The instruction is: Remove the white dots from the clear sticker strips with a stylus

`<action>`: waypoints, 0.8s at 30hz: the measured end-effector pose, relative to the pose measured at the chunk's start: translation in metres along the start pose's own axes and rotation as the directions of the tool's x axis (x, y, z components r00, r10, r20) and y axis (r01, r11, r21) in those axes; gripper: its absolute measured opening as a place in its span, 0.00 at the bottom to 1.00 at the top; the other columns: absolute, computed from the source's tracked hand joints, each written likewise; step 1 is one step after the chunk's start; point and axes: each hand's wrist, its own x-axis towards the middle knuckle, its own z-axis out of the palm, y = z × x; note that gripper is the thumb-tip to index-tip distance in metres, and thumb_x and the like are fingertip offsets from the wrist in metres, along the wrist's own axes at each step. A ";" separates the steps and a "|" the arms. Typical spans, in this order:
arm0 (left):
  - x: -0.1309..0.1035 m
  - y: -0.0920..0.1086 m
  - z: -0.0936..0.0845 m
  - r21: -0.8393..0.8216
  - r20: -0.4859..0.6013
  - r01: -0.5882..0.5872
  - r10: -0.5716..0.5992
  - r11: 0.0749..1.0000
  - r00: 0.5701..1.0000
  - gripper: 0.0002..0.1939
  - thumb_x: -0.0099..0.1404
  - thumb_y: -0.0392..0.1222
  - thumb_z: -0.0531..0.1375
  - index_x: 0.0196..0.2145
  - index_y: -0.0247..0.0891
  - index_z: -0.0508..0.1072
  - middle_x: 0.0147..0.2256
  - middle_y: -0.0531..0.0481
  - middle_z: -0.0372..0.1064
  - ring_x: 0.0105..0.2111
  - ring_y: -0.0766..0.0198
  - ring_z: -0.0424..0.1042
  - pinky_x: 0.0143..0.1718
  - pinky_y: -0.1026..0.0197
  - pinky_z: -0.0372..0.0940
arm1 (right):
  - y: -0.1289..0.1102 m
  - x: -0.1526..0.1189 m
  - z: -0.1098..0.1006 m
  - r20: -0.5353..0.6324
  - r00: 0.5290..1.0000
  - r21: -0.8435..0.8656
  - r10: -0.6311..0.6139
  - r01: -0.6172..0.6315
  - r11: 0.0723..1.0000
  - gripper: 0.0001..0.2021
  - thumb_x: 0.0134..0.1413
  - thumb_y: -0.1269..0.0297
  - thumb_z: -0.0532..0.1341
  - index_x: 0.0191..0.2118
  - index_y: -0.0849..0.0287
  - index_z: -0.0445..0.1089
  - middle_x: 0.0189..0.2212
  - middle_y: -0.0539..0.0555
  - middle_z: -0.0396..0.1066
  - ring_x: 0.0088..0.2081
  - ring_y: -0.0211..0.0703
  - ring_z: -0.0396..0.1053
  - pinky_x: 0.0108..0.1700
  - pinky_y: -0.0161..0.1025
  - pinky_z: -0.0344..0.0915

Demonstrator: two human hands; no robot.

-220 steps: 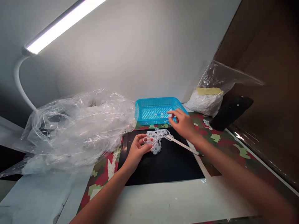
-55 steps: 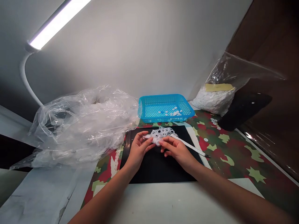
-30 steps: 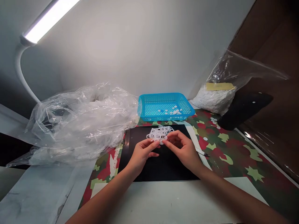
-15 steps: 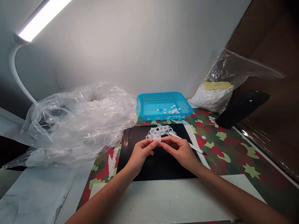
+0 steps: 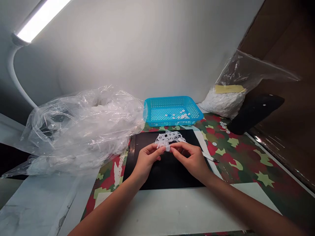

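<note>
My left hand (image 5: 147, 159) and my right hand (image 5: 189, 158) meet over the black mat (image 5: 167, 177), fingertips pinched and almost touching. Between them is a small whitish round piece (image 5: 168, 148), gripped from both sides. Its finer shape is too small to make out. Just beyond the fingertips lies a pile of clear-white plastic rings (image 5: 169, 136), its near edge partly covered by my fingers. A white pen-like tool (image 5: 209, 156) with a dark tip lies to the right, partly behind my right hand.
Behind the mat stands a blue mesh basket (image 5: 157, 124) holding several white discs (image 5: 183, 115). A large clear plastic bag (image 5: 86, 131) spreads on the left. At the back right are a bag of white pieces (image 5: 223, 101) and a black object (image 5: 256, 113). A lamp (image 5: 41, 19) hangs upper left.
My fingertips have parted slightly, and the round piece between them shows more clearly. My right hand has shifted a little to the right, covering more of the pen-like tool.
</note>
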 end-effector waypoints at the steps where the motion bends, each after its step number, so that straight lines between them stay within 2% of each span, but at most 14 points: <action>1: 0.000 0.001 0.000 -0.001 0.000 0.002 -0.002 1.000 1.000 0.10 0.51 0.43 0.69 0.28 0.36 0.76 0.30 0.52 0.67 0.28 0.73 0.62 0.28 0.71 0.58 | -0.001 0.000 0.000 -0.014 1.000 -0.004 -0.006 0.006 1.000 0.06 0.56 0.64 0.60 0.37 0.56 0.74 0.29 0.49 0.73 0.26 0.35 0.64 0.28 0.34 0.60; 3: -0.001 0.002 0.001 -0.006 -0.001 0.006 -0.006 1.000 1.000 0.10 0.51 0.44 0.69 0.28 0.36 0.76 0.29 0.52 0.67 0.28 0.72 0.62 0.28 0.71 0.58 | -0.002 0.000 0.000 -0.019 1.000 0.039 0.017 -0.017 0.999 0.06 0.55 0.63 0.61 0.37 0.56 0.74 0.30 0.49 0.72 0.27 0.35 0.64 0.28 0.34 0.61; 5: -0.001 0.002 0.002 -0.013 -0.003 0.010 -0.010 1.000 1.000 0.10 0.51 0.44 0.69 0.29 0.36 0.76 0.28 0.53 0.66 0.28 0.72 0.63 0.27 0.71 0.57 | -0.002 0.002 -0.001 0.032 0.996 0.161 0.088 -0.092 0.983 0.07 0.55 0.61 0.62 0.38 0.56 0.74 0.29 0.50 0.71 0.27 0.36 0.64 0.27 0.34 0.61; 8: -0.001 0.003 0.002 -0.021 -0.003 0.016 -0.016 1.000 1.000 0.11 0.51 0.44 0.69 0.28 0.35 0.75 0.26 0.54 0.65 0.27 0.73 0.63 0.26 0.72 0.57 | -0.002 0.007 -0.001 0.131 0.973 0.377 0.190 -0.226 0.898 0.11 0.51 0.59 0.64 0.39 0.57 0.73 0.28 0.49 0.68 0.26 0.35 0.62 0.25 0.33 0.62; 11: -0.001 0.002 0.002 -0.030 0.003 0.026 -0.025 0.999 1.000 0.12 0.50 0.44 0.70 0.27 0.35 0.74 0.25 0.55 0.65 0.27 0.73 0.63 0.26 0.71 0.57 | 0.001 0.011 -0.001 0.153 0.955 0.511 0.255 -0.298 0.806 0.12 0.46 0.60 0.68 0.36 0.58 0.72 0.28 0.48 0.67 0.24 0.31 0.59 0.24 0.30 0.59; 17: -0.002 0.003 0.003 -0.089 0.045 0.050 -0.046 0.995 0.998 0.13 0.50 0.45 0.70 0.28 0.35 0.74 0.27 0.54 0.65 0.29 0.72 0.64 0.27 0.71 0.57 | 0.004 0.012 -0.002 0.268 0.913 0.655 0.307 -0.407 0.637 0.12 0.45 0.63 0.69 0.32 0.58 0.65 0.29 0.45 0.65 0.22 0.27 0.53 0.21 0.27 0.48; 21: -0.002 0.003 0.004 -0.138 0.076 0.085 -0.075 0.987 0.994 0.15 0.49 0.46 0.70 0.28 0.34 0.73 0.26 0.54 0.65 0.28 0.72 0.64 0.27 0.70 0.57 | 0.004 0.012 -0.002 0.418 0.858 0.714 0.299 -0.514 0.475 0.14 0.46 0.63 0.69 0.33 0.57 0.63 0.25 0.43 0.60 0.21 0.27 0.50 0.20 0.26 0.47; 24: -0.002 0.004 0.004 -0.165 0.091 0.100 -0.086 0.981 0.992 0.15 0.49 0.46 0.70 0.29 0.34 0.72 0.27 0.53 0.65 0.27 0.72 0.64 0.27 0.69 0.57 | 0.004 0.011 -0.001 0.481 0.818 0.724 0.316 -0.574 0.383 0.14 0.44 0.64 0.70 0.33 0.57 0.63 0.24 0.43 0.57 0.22 0.28 0.51 0.21 0.26 0.48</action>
